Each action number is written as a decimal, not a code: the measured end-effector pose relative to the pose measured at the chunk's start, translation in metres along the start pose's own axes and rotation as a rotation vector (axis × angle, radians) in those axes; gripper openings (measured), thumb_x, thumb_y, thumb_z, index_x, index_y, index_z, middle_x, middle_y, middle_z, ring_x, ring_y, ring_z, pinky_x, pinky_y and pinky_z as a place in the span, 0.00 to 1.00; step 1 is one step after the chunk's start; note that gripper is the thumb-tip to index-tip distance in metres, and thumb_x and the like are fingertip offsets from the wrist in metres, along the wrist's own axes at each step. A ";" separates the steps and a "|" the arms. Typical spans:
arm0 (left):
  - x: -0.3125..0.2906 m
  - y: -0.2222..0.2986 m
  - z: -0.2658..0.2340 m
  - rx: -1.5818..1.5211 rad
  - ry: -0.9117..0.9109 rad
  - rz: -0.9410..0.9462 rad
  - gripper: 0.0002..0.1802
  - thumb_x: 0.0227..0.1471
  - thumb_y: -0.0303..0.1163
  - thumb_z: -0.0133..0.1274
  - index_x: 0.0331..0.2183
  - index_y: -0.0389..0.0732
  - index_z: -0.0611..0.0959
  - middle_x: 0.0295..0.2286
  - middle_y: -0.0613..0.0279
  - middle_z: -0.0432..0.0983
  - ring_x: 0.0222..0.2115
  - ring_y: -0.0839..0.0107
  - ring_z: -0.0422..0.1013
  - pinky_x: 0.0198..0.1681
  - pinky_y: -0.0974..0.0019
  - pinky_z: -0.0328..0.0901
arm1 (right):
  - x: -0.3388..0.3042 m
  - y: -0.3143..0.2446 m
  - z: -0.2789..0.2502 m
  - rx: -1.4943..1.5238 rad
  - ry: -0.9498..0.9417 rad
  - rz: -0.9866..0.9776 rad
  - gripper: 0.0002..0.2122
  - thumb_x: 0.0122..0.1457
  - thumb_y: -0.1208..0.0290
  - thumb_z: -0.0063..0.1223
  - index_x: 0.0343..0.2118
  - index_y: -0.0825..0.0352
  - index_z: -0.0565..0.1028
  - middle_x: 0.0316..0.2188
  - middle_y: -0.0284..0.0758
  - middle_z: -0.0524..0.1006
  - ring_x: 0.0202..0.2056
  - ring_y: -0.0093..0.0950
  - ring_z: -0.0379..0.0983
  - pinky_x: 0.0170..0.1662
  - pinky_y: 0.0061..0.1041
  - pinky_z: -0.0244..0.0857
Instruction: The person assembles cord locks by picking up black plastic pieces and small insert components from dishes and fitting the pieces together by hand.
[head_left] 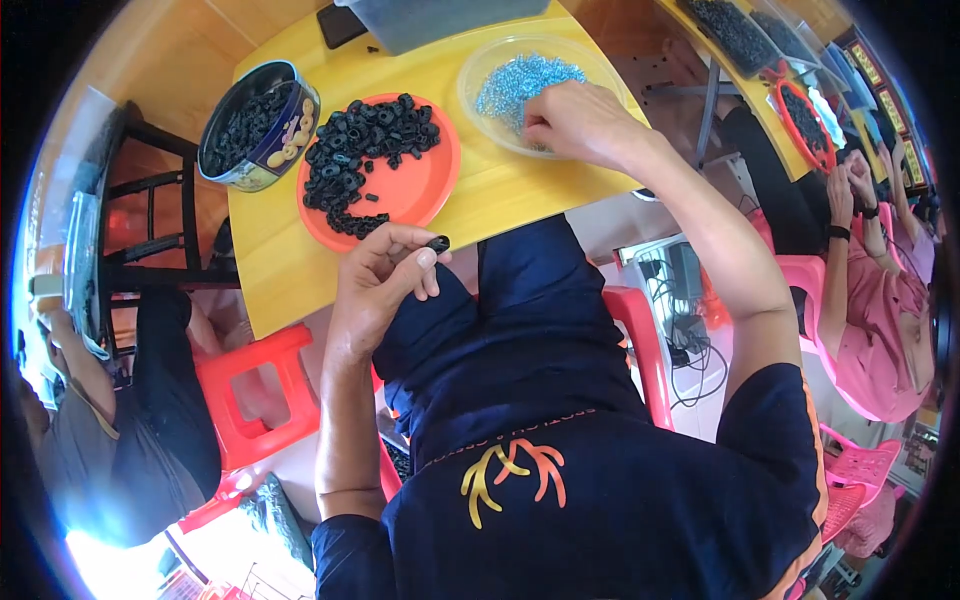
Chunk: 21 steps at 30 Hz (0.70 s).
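Note:
My left hand (385, 275) pinches a small black ring-shaped part (438, 243) between thumb and forefinger, just off the near edge of the table. My right hand (582, 122) reaches into a clear round bowl (475, 110) at the right of the table. Small shiny light-blue pieces (520, 82) fill the bowl's bottom. The right fingertips are bent down at the pieces, and whatever they grip is hidden. Left of the bowl lies an orange-red plate (425, 190) with a heap of black plastic parts (350, 150), some ring-shaped, piled along its left and upper side.
A round tin (270, 165) of black parts stands at the table's left. A grey plastic tub (440, 22) and a dark flat object (340, 25) are at the far edge. Red stools (255, 385) flank me. Other people sit left and right, one at another yellow table (790, 150).

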<state>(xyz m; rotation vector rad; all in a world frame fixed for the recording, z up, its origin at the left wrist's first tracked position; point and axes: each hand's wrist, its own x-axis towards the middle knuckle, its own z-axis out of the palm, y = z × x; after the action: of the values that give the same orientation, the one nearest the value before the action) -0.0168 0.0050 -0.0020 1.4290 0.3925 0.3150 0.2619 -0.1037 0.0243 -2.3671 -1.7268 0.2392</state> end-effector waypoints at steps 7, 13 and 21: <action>-0.002 -0.001 0.000 -0.008 -0.001 0.007 0.09 0.55 0.24 0.51 0.39 0.33 0.77 0.31 0.56 0.78 0.24 0.79 0.69 0.26 0.75 0.64 | 0.010 -0.003 0.008 -0.208 0.016 -0.068 0.06 0.48 0.71 0.53 0.27 0.64 0.79 0.26 0.40 0.78 0.31 0.40 0.75 0.34 0.37 0.68; -0.002 0.000 -0.002 -0.079 0.015 0.029 0.08 0.55 0.23 0.51 0.39 0.33 0.77 0.31 0.55 0.78 0.23 0.77 0.70 0.26 0.75 0.65 | 0.012 0.004 0.000 -0.062 -0.021 -0.094 0.06 0.48 0.71 0.54 0.28 0.65 0.78 0.26 0.38 0.78 0.30 0.35 0.75 0.34 0.33 0.67; 0.009 0.005 0.002 -0.273 0.107 0.047 0.08 0.55 0.23 0.51 0.38 0.34 0.77 0.31 0.53 0.78 0.21 0.75 0.70 0.24 0.73 0.65 | -0.004 0.015 -0.018 1.008 -0.049 0.088 0.07 0.55 0.71 0.59 0.34 0.68 0.77 0.21 0.24 0.72 0.22 0.12 0.64 0.26 0.13 0.57</action>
<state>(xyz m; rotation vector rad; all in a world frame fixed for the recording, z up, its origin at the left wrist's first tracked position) -0.0078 0.0075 0.0023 1.1577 0.3873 0.4673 0.2795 -0.1130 0.0380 -1.6624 -1.0859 0.9256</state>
